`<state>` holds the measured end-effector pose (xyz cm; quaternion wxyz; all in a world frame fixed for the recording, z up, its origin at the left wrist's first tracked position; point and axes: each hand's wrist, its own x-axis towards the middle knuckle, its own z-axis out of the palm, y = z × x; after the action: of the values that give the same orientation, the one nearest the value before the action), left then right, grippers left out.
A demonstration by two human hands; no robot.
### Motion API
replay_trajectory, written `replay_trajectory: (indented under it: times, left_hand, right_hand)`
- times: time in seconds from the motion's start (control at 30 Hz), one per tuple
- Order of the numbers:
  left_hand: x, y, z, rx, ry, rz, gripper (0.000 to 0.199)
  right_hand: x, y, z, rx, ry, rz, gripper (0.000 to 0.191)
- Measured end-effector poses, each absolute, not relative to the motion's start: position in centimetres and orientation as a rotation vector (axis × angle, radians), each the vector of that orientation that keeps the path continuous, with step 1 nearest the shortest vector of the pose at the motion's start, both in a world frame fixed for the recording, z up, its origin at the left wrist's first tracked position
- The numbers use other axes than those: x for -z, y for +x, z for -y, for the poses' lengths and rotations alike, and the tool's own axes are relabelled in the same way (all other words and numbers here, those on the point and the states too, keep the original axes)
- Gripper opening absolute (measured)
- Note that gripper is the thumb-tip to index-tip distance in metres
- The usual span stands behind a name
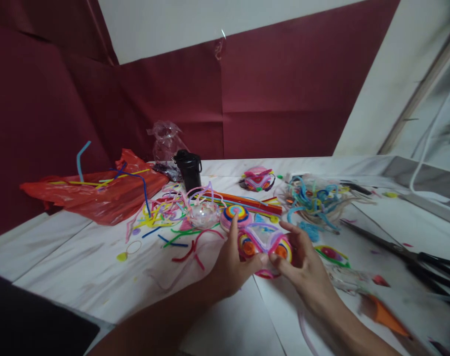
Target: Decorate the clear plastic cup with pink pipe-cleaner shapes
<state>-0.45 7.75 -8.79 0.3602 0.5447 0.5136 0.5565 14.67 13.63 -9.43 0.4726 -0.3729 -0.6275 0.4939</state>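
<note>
Between both hands is a colourful pipe-cleaner face (264, 237), with two orange-centred round eyes, pink edging and a lavender triangle on its brow. My left hand (234, 262) grips its left side, the thumb on the front and the index finger pointing up. On the other side my right hand (302, 254) holds it, its thumb near the middle close to the left thumb. Just behind stands a round piece with rainbow rings (235, 214), partly hidden by the left index finger. A clear plastic ball (203, 215) lies left of that.
Large black scissors (406, 254) lie at right. Pipe-cleaner pieces (161, 212) are scattered left, near a red plastic bag (109, 198). A black bottle (189, 170), another pink craft face (257, 179) and a heap of blue pipe cleaners (317, 195) stand farther back.
</note>
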Motion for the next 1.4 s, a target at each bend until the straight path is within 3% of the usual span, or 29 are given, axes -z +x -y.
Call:
replay_trajectory:
  times: [0.33,0.63,0.87,1.07,1.4]
  left_hand:
    - [8.3,-0.3,-7.5,-1.394,1.351,-1.312,0.099]
    - [8.3,-0.8,-8.1,-1.351,1.201,-1.386,0.105]
    - [8.2,-0.9,-8.2,-1.310,1.095,-1.291,0.106]
    - [8.0,-0.8,-7.7,-1.199,1.064,-1.187,0.106]
    - [8.2,-1.9,-7.9,-0.900,1.117,-1.037,0.129]
  right_hand:
    - [10.7,15.1,-14.5,-1.234,-0.863,1.574,0.066]
    - [8.8,15.1,-13.7,-1.297,-0.912,1.631,0.063]
    - [8.6,17.0,-13.0,-1.325,-0.950,1.793,0.088]
    - [9.7,19.2,-12.5,-1.186,-0.953,1.779,0.080]
    - [10.3,20.9,-10.8,-1.283,-1.051,1.807,0.087]
